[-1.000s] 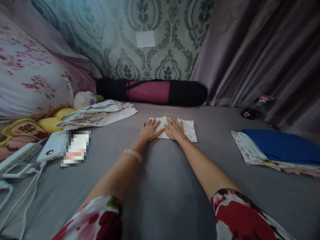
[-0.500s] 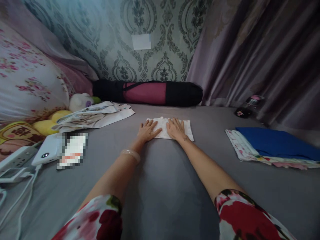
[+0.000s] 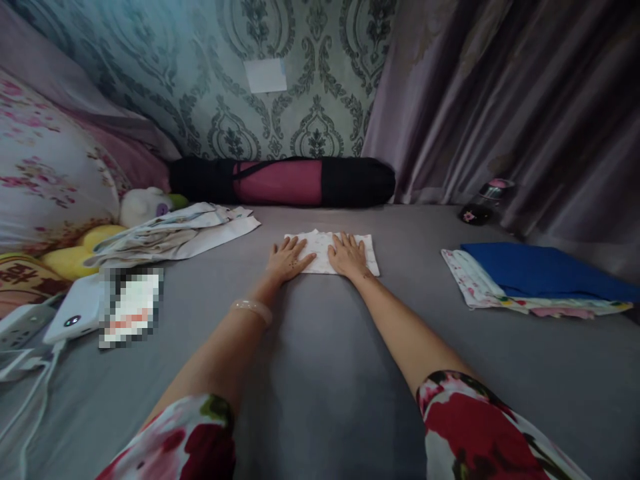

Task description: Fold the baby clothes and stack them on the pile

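The left hand (image 3: 289,260) and right hand (image 3: 349,257) lie flat, fingers spread, on a white cloth (image 3: 321,261). Folded blue fabric (image 3: 545,270) sits rightward.

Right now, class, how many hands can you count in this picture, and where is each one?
2. The left hand is spread over the left end of the white cloth; the right hand is spread on it farther right, with cloth showing between them.
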Tool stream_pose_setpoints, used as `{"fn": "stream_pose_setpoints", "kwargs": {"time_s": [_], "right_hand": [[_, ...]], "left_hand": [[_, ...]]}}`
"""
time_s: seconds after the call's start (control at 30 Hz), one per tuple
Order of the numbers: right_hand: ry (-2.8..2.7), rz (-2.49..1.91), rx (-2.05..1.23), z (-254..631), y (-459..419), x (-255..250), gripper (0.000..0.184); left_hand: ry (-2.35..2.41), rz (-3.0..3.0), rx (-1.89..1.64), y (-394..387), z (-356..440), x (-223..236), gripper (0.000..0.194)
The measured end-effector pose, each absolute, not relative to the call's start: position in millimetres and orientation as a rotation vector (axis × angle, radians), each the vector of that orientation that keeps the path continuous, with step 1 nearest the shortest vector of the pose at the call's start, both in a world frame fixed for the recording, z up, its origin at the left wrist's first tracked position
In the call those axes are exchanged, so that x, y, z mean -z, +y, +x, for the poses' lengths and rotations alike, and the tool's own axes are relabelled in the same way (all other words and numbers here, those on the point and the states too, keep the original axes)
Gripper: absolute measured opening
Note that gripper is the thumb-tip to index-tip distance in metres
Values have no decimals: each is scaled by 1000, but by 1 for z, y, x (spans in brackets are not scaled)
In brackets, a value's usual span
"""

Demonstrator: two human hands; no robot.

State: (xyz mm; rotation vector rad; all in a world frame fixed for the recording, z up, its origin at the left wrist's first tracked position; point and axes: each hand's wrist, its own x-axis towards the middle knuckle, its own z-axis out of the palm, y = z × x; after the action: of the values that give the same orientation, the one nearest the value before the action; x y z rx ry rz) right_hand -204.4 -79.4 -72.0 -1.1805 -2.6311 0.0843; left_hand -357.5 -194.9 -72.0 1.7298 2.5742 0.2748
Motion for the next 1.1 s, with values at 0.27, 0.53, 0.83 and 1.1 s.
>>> {"fn": "stream_pose_setpoints", "kwargs": {"time_s": [0.27,0.53,0.83,1.1], "right_hand": [[-2729,-1208,-208,-189,-61,61,59],[-2655,-1279,-126,-166,-50,72,64],[-2735,-1215,-78,-168,-35,56,48],[-3000,-1319,-311,-178,22,24,39]], "left_hand": [[2550,1732,-278,-195,-357,70,72],[2547,1758,-192,-194,-356,69,73],[2579,1980,-38,-177,-367,43,43],[2449,1769,109,-119,-402,24,29]]}}
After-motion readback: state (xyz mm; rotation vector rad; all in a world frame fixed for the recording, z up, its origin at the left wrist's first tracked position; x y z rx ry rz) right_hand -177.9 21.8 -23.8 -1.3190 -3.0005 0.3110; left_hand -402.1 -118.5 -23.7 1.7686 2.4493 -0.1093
